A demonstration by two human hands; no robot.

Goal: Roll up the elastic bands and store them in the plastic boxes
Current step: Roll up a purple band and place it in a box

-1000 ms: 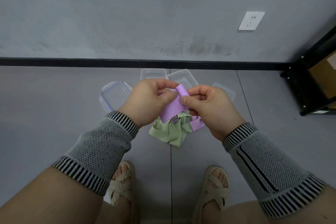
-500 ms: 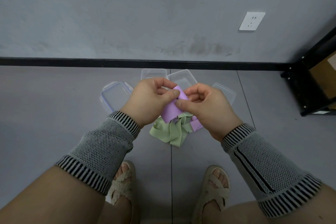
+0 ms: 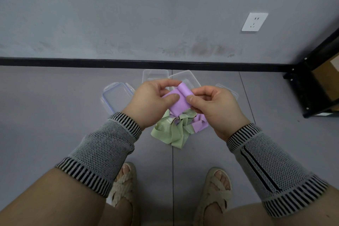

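The roll at the top of the purple band (image 3: pixel 180 100) is thicker than it was a second ago, when only a small fold stood between the thumbs; now a clear tube of turns sits at the upper end, and less flat strip hangs below it. The left hand (image 3: pixel 152 102) pinches the band's left edge between thumb and curled fingers, and the right hand (image 3: pixel 214 106) pinches the right side just under the roll, thumb pressed on the face of the strip. Both hands sit a little higher and wider apart than half a second ago. I judge the rolling well begun but not finished, as the tail of this band trails down to the heap on the floor (image 3: pixel 55 115). That heap, right under the hands, holds a tangle of green band (image 3: pixel 170 132); I cannot tell how many green ones are in it. Purple strip shows there too, though whether it is a second band or this one's tail I cannot say. Beyond the hands lie clear plastic pieces: I count one lid (image 3: pixel 117 97) at left, two boxes (image 3: pixel 156 74) behind, and one more piece at right, partly hidden. None holds a band yet.
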